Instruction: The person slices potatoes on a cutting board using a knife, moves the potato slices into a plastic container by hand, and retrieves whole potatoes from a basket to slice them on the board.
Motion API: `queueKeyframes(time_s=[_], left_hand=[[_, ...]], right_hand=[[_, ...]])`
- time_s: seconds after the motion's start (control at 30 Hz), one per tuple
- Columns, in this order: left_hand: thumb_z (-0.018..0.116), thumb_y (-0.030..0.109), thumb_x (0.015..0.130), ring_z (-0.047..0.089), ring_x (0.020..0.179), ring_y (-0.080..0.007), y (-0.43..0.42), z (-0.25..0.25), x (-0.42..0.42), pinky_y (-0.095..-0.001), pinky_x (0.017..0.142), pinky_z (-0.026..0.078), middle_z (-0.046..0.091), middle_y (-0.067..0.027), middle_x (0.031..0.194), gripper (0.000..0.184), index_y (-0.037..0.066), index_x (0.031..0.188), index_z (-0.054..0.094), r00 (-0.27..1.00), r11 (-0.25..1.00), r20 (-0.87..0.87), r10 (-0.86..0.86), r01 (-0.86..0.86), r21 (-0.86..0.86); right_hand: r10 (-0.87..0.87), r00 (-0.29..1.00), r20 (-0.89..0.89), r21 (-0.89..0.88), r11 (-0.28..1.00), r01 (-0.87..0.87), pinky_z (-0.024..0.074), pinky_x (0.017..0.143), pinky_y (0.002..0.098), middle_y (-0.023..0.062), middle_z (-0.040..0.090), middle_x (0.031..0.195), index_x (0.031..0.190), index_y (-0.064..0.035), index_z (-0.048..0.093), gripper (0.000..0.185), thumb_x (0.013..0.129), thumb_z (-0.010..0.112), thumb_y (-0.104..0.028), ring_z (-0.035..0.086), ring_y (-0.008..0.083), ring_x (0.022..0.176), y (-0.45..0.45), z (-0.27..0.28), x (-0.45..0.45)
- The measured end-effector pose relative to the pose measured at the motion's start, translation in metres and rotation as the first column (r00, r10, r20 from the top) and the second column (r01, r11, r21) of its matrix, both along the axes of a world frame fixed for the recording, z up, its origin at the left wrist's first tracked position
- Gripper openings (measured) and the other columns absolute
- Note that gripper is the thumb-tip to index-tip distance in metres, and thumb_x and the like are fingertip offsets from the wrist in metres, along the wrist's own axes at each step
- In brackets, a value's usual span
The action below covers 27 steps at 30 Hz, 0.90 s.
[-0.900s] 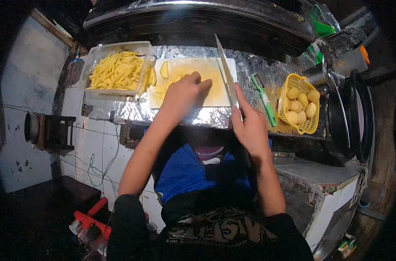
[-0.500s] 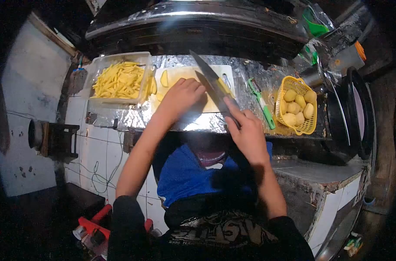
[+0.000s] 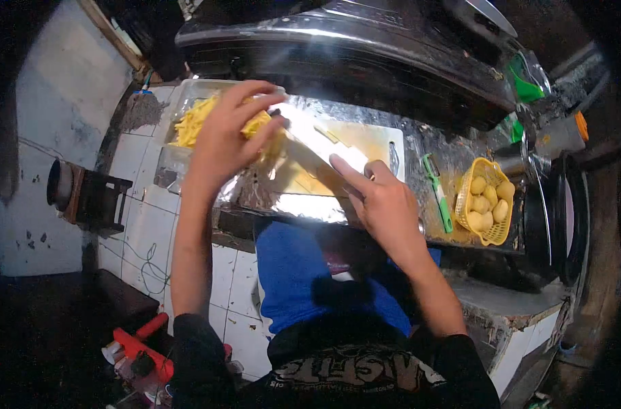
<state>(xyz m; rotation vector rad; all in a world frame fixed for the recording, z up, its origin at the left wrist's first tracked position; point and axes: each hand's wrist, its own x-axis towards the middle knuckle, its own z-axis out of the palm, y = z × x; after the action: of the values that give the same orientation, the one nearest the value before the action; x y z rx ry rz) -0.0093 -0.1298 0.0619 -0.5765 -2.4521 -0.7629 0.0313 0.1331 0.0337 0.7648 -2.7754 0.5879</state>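
My left hand (image 3: 225, 140) is over the right side of a clear plastic container (image 3: 182, 95), its fingers spread and curved. Cut potato strips (image 3: 193, 124) fill the container, and some show between the fingers. My right hand (image 3: 389, 208) grips a kitchen knife (image 3: 314, 142), with the index finger stretched along it. The glaring blade points up and left toward my left hand, above a white cutting board (image 3: 382, 140). A few potato pieces (image 3: 329, 133) lie on the board, partly behind the blade.
Right of the board lies a green-handled peeler (image 3: 440, 198). Beside it, a yellow plastic basket (image 3: 466, 198) holds several peeled potatoes (image 3: 486, 203). A dark stove-like appliance (image 3: 338, 58) runs along the back, and a black round vessel (image 3: 571, 211) stands far right.
My left hand has moved from the board up and left to the container, and its fingers have spread. The knife stays in my right hand, its blade tilted further left. The view has shifted.
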Motion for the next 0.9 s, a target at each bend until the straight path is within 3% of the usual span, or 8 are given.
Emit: queueKeyframes(time_s=[0.07, 0.17, 0.2, 0.27, 0.4, 0.6, 0.7, 0.9], left_hand=[[0.074, 0.015, 0.082, 0.059, 0.115, -0.0284, 0.003, 0.003, -0.007, -0.0394, 0.097, 0.046, 0.064, -0.0120, 0.119, 0.035, 0.010, 0.116, 0.068, 0.984, 0.981, 0.033, -0.175, 0.177, -0.080], [0.076, 0.012, 0.077, 0.057, 0.117, -0.0281, -0.001, 0.001, -0.017, -0.0403, 0.098, 0.045, 0.065, -0.0101, 0.117, 0.039, 0.011, 0.115, 0.068, 0.975, 0.957, 0.061, -0.212, 0.220, -0.191], [0.076, 0.012, 0.077, 0.057, 0.117, -0.0281, -0.005, 0.003, -0.019, -0.0403, 0.098, 0.045, 0.065, -0.0101, 0.117, 0.039, 0.011, 0.115, 0.068, 0.976, 0.959, 0.055, -0.209, 0.215, -0.185], [0.074, 0.007, 0.076, 0.060, 0.109, -0.0312, -0.017, 0.006, -0.022, -0.0399, 0.092, 0.048, 0.067, -0.0105, 0.111, 0.037, 0.009, 0.112, 0.069, 0.950, 0.939, 0.212, -0.231, 0.275, -0.206], [0.071, 0.003, 0.074, 0.063, 0.101, -0.0338, -0.034, 0.000, -0.027, -0.0401, 0.089, 0.049, 0.068, -0.0128, 0.106, 0.036, 0.007, 0.110, 0.068, 0.937, 0.952, 0.272, -0.218, 0.265, -0.151], [0.067, 0.005, 0.084, 0.066, 0.093, -0.0343, -0.060, -0.021, -0.033, -0.0400, 0.082, 0.051, 0.069, -0.0151, 0.101, 0.024, 0.004, 0.108, 0.067, 0.971, 0.987, 0.186, -0.150, 0.158, -0.032], [0.063, 0.011, 0.091, 0.068, 0.089, -0.0323, -0.077, -0.024, -0.039, -0.0370, 0.078, 0.052, 0.070, -0.0162, 0.099, 0.019, 0.004, 0.108, 0.067, 0.987, 1.000, 0.160, -0.009, 0.005, 0.022], [0.066, 0.011, 0.089, 0.069, 0.084, -0.0313, -0.100, -0.029, -0.040, -0.0359, 0.075, 0.052, 0.070, -0.0172, 0.096, 0.021, 0.002, 0.108, 0.066, 0.947, 0.981, 0.264, 0.184, -0.162, -0.102]], right_hand=[[0.040, 0.998, -0.052, 0.050, 0.998, -0.038, 0.0523, 0.054, 0.0421, 0.0103, 0.052, 0.079, 0.130, -0.0315, 0.061, 0.044, 0.087, 0.067, -0.024, 0.063, 0.0290, 0.063, -0.015, 0.009, -0.006], [0.093, 0.994, -0.060, 0.098, 0.991, -0.087, 0.0531, 0.055, 0.0412, 0.0098, 0.052, 0.080, 0.130, -0.0310, 0.061, 0.046, 0.085, 0.066, -0.020, 0.065, 0.0289, 0.065, -0.030, 0.022, -0.011], [0.123, 0.990, -0.070, 0.094, 0.989, -0.116, 0.0534, 0.055, 0.0408, 0.0097, 0.052, 0.081, 0.130, -0.0310, 0.060, 0.048, 0.084, 0.066, -0.019, 0.065, 0.0290, 0.066, -0.034, 0.023, -0.013], [0.134, 0.989, -0.059, 0.120, 0.985, -0.127, 0.0536, 0.055, 0.0407, 0.0097, 0.053, 0.082, 0.131, -0.0310, 0.060, 0.049, 0.084, 0.064, -0.017, 0.066, 0.0290, 0.066, -0.041, 0.023, -0.015], [0.166, 0.986, -0.012, 0.153, 0.975, -0.162, 0.0540, 0.057, 0.0405, 0.0102, 0.053, 0.083, 0.132, -0.0310, 0.059, 0.050, 0.085, 0.060, -0.014, 0.066, 0.0290, 0.067, -0.054, 0.019, -0.017], [0.216, 0.976, 0.017, 0.169, 0.962, -0.215, 0.0541, 0.059, 0.0407, 0.0105, 0.054, 0.085, 0.132, -0.0307, 0.058, 0.052, 0.084, 0.060, -0.013, 0.066, 0.0294, 0.069, -0.070, 0.014, -0.019], [0.244, 0.968, 0.060, 0.146, 0.957, -0.251, 0.0541, 0.060, 0.0411, 0.0105, 0.054, 0.083, 0.132, -0.0309, 0.059, 0.053, 0.083, 0.064, -0.014, 0.065, 0.0297, 0.069, -0.068, 0.022, -0.015], [0.221, 0.953, 0.210, -0.001, 0.974, -0.226, 0.0530, 0.063, 0.0400, 0.0103, 0.056, 0.083, 0.130, -0.0292, 0.062, 0.050, 0.082, 0.072, -0.017, 0.062, 0.0291, 0.068, -0.021, 0.029, 0.002]])
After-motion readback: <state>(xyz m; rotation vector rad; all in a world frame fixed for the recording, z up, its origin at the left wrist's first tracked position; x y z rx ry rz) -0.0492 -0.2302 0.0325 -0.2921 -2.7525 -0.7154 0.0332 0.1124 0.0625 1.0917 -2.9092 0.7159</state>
